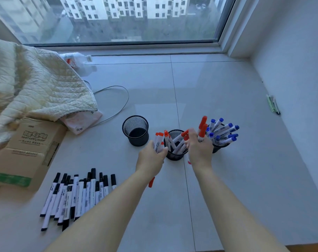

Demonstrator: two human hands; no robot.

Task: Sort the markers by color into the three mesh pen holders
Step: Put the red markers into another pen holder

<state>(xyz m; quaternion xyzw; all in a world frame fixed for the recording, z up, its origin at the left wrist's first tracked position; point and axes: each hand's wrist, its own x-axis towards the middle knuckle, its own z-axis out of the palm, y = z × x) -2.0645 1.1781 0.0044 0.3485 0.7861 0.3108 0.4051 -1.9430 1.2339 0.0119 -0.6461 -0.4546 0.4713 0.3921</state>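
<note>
Three black mesh holders stand on the tiled floor. The left holder (pixel 135 130) has nothing in it. The middle holder (pixel 174 155) has several red-capped markers (pixel 180 137) in it. The right holder (pixel 218 147) is full of blue-capped markers (pixel 225 130). My left hand (pixel 151 157) grips two or three red markers (pixel 158 140) just left of the middle holder. My right hand (pixel 200 150) grips two red markers (pixel 202 127) upright between the middle and right holders. Several black-capped markers (pixel 76 195) lie in a row at lower left. A red marker (pixel 151 182) lies partly hidden under my left wrist.
A cardboard box (pixel 25 150) and a quilted blanket (pixel 31 84) fill the left side. A grey cable (pixel 118 100) loops behind the left holder. A plastic bottle (pixel 76 59) lies near the window. Pens (pixel 273 104) lie by the right wall.
</note>
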